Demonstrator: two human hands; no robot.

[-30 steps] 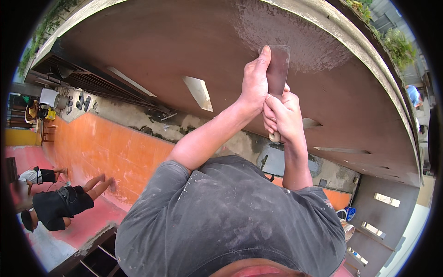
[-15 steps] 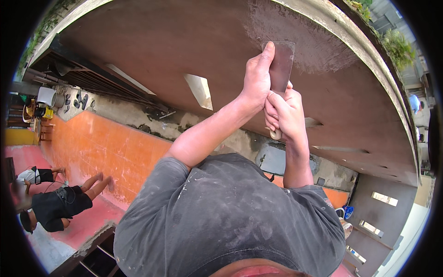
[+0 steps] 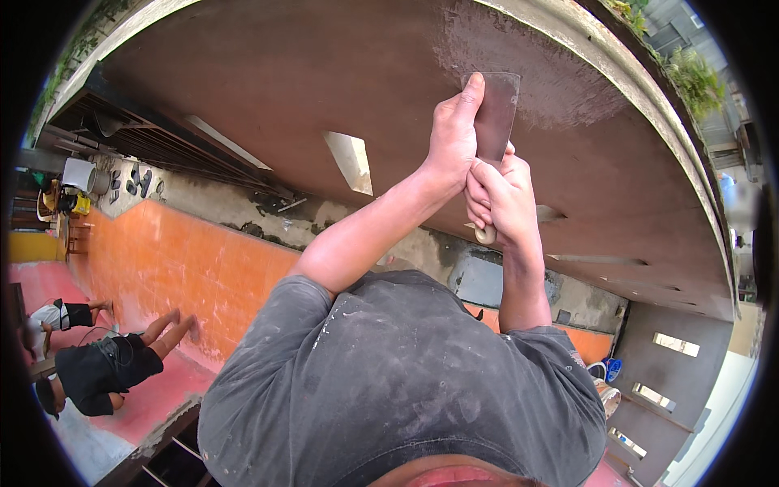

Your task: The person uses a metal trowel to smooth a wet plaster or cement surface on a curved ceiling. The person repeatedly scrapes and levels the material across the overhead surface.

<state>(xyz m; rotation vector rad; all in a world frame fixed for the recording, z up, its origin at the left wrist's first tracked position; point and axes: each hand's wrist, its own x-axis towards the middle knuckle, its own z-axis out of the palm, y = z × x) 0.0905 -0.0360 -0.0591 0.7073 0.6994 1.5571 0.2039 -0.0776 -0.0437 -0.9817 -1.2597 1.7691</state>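
A putty knife (image 3: pixel 497 118) with a wide, dark metal blade is held up in front of the brown wall (image 3: pixel 268 81). My right hand (image 3: pixel 505 195) is wrapped around its handle, whose pale butt end pokes out below the fingers. With the thumb laid along the blade's left edge, my left hand (image 3: pixel 453 134) grips the knife too; its other fingers are mostly hidden. Beyond the blade's top edge, a rough, lighter patch (image 3: pixel 552 73) of streaked coating spreads over the wall up to its pale rim.
Slot-like openings (image 3: pixel 349 161) pierce the wall. A dark slatted gate (image 3: pixel 162 134) stands at left. Below lie a concrete strip and an orange tiled floor (image 3: pixel 187 260). Two other people (image 3: pixel 105 365) stand at lower left. Plants (image 3: pixel 696 85) grow beyond the wall's rim.
Both hands and the putty knife stay almost where they were. The surroundings have shifted very slightly in view, and the people at lower left have moved a little.
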